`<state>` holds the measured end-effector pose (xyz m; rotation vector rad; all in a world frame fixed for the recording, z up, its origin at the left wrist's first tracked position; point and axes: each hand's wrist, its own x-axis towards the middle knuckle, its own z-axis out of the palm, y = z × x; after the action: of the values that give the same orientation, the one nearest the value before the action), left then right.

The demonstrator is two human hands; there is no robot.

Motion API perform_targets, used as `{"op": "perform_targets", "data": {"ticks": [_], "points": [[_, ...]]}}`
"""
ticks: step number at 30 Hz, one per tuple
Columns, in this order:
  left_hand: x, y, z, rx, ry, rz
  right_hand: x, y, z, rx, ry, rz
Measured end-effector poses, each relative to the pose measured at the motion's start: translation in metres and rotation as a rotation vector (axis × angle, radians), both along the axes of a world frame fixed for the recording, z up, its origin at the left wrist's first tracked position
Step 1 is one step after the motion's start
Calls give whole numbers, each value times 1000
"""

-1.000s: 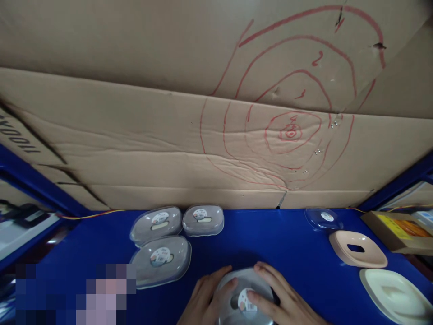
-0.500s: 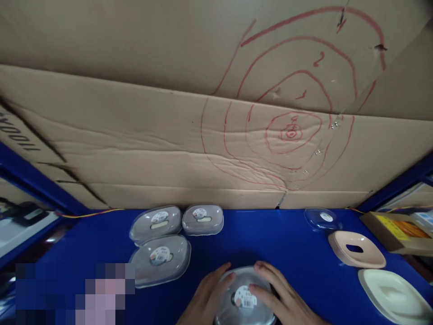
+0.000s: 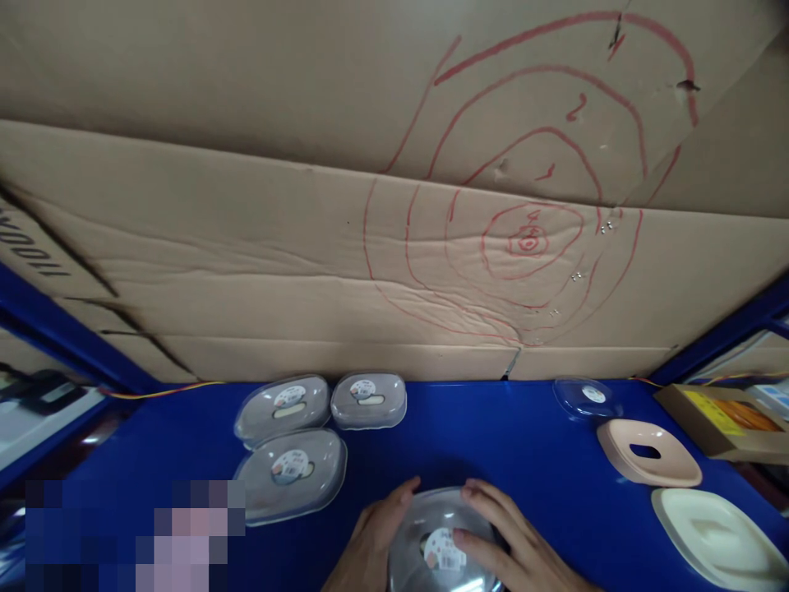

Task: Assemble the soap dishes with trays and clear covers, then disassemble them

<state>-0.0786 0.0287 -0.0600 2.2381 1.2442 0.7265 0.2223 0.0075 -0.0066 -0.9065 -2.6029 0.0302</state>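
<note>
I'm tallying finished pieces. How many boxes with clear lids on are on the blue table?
4: three clustered at back left, one under both hands. A loose clear lid lies back right.
</note>
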Motion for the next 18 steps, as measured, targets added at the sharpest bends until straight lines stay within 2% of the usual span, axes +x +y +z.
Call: {"op": "perform_targets", "data": {"ticks": [3, 6, 9, 18], "points": [[-3, 2, -7, -40, -37, -32, -1, 1, -1, -18, 3, -6], [-7, 2, -16, 22, -45, -76, -3, 3, -2, -59, -13, -22], [-9, 1, -18, 54, -27, -97, -4, 4, -2, -62, -35, -27], [-4, -5, 17, 16, 4, -59, -3, 9, 0, -23, 20, -26]]}}
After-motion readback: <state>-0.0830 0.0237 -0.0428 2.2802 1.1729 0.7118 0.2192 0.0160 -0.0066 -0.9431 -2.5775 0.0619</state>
